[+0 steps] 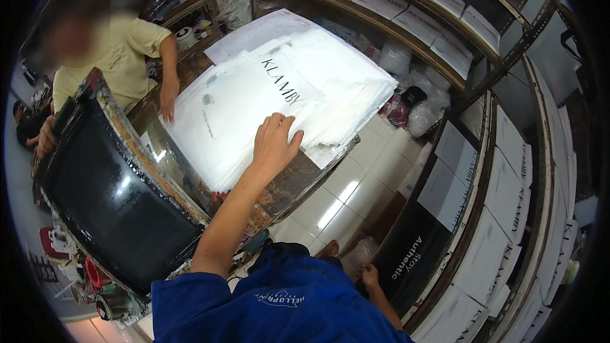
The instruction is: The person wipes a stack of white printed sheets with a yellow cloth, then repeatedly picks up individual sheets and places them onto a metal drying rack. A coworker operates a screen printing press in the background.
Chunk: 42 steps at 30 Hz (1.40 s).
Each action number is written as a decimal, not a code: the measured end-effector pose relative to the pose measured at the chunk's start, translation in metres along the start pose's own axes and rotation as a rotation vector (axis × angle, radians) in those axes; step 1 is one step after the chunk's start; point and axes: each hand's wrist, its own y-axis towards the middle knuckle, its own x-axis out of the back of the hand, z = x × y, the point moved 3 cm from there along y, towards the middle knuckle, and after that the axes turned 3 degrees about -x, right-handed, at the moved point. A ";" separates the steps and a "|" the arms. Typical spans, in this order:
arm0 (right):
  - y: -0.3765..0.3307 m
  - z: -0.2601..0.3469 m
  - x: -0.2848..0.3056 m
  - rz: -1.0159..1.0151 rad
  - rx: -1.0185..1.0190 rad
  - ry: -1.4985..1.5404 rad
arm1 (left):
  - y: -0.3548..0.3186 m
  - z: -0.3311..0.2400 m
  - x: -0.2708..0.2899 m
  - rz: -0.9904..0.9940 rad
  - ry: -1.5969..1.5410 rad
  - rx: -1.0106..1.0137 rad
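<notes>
A thick stack of white flat plastic bags [254,89] with dark lettering lies on a worn tabletop [298,184]. My left hand [274,143] rests flat on the stack's near right part, fingers spread, gripping nothing. My right hand [370,274] hangs low beside my blue shirt, above the tiled floor, close to a clear plastic bag [357,253]. Its fingers are too small to read. Across the table, a person in a pale yellow shirt presses one hand [168,98] on the stack's left edge.
A large black panel [114,203] leans at the table's left. Metal shelves [502,171] with white flat boxes run along the right and the top. Filled clear bags [422,114] lie on the white tiled floor [356,178] beyond the table.
</notes>
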 end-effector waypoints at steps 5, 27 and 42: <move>0.038 -0.063 0.009 -0.031 0.157 -0.223 | 0.074 0.017 -0.067 0.040 0.122 -0.034; -0.039 0.086 0.043 -0.195 0.452 0.303 | 0.160 0.005 -0.096 0.511 -0.051 -0.233; -0.214 0.270 0.060 -0.191 1.040 0.231 | -0.133 -0.242 -0.007 0.729 -0.276 -1.053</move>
